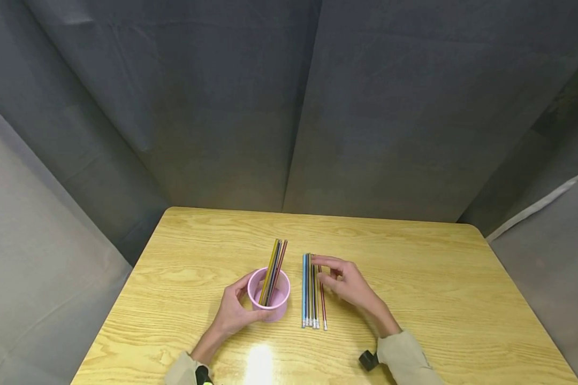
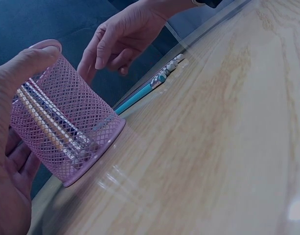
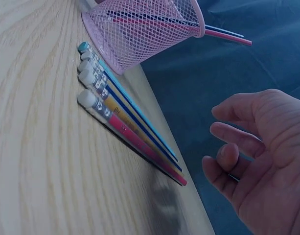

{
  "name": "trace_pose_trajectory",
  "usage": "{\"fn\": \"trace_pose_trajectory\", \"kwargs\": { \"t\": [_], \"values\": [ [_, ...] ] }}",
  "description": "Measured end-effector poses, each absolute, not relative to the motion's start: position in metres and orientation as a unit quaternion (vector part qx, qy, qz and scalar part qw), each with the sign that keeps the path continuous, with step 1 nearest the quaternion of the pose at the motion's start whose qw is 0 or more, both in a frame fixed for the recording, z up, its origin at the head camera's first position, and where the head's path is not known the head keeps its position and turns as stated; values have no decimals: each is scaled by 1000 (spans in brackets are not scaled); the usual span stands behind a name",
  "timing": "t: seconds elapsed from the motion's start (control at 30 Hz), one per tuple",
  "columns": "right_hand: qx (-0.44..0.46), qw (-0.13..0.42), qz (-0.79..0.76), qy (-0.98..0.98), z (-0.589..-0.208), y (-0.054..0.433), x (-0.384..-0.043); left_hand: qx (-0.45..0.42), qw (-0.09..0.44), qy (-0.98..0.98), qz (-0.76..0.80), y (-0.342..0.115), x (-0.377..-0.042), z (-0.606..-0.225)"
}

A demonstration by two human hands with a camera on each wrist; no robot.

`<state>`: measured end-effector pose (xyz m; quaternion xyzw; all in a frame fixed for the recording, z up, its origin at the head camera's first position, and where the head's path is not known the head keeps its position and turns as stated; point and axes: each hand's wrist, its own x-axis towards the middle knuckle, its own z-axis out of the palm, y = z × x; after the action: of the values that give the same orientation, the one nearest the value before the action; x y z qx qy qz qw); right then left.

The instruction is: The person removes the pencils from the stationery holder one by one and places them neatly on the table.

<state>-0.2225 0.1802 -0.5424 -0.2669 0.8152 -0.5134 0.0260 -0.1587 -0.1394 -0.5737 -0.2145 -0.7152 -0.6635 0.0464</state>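
Note:
My left hand (image 1: 235, 310) holds a pink mesh pencil cup (image 2: 76, 93), thumb over the rim and fingers round the far side. Several pencils (image 1: 273, 272), yellow, dark and red, lean in the cup with their tops past its back rim. To the right of the cup a row of several pencils (image 1: 310, 291) lies on the table, eraser ends toward me: light blue, dark, yellow and, at the right, a red pencil (image 3: 130, 134). Over the far half of this row hovers my right hand (image 1: 348, 280), fingers loosely bent with nothing between them.
The wooden table (image 1: 414, 278) has rounded back corners. Grey curtains (image 1: 231, 107) hang behind it and along both sides. A small black object (image 1: 368, 360) shows at the right wrist, by the sleeve (image 1: 407, 355).

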Motion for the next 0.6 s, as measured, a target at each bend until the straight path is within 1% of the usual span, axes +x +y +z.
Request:
{"fn": "trace_pose_trajectory", "kwargs": {
  "t": [0.27,0.6],
  "values": [
    [-289,14,-505,813,-538,178,-221,-230,61,-713,-659,-140,-160,-575],
    [-323,2,-511,796,-530,172,-218,-230,61,-712,-661,-139,-160,-576]
  ]
}}
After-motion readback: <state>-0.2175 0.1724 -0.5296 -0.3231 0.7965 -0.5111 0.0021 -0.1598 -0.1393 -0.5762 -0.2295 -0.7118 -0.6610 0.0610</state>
